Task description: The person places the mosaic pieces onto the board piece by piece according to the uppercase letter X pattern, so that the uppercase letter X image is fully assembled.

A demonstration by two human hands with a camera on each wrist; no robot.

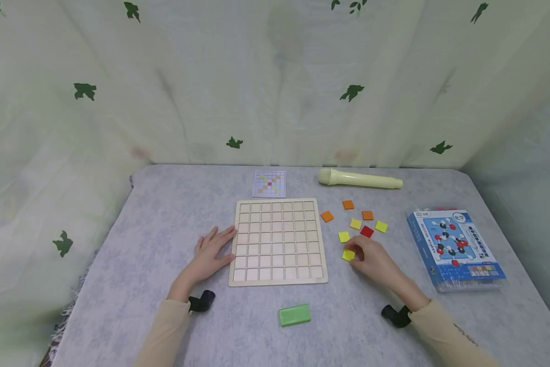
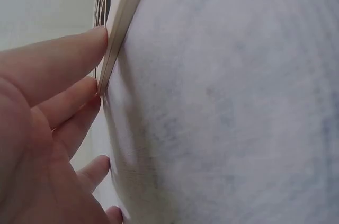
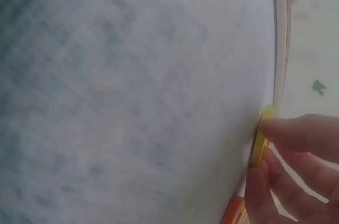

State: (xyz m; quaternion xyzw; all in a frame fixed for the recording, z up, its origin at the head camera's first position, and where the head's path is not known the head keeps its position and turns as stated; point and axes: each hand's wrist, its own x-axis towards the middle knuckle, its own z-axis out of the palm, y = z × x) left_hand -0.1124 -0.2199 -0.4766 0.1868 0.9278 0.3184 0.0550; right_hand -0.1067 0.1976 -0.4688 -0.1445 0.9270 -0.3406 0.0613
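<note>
A wooden grid board (image 1: 278, 282) with square cells lies flat on the table. My left hand (image 1: 207, 255) rests by its left edge, fingers spread; in the left wrist view, thumb and fingertips touch the rim (image 2: 117, 28). On the board's right side, my right hand (image 1: 373, 259) pinches a yellow square tile (image 1: 347, 255) between thumb and fingers. The right wrist view shows this yellow tile (image 3: 260, 142) at the table surface, slightly tilted. Around that hand lie other yellow tiles (image 1: 381, 227), a red tile (image 1: 367, 232) and orange tiles (image 1: 348, 204).
Behind the board lies a small card (image 1: 269, 184) with a coloured grid pattern. A pale yellow microphone-shaped object (image 1: 361, 179) lies at the back. At the right is a blue boxed set (image 1: 455, 250) with molecule pictures. A green block (image 1: 295, 315) lies in front of the board.
</note>
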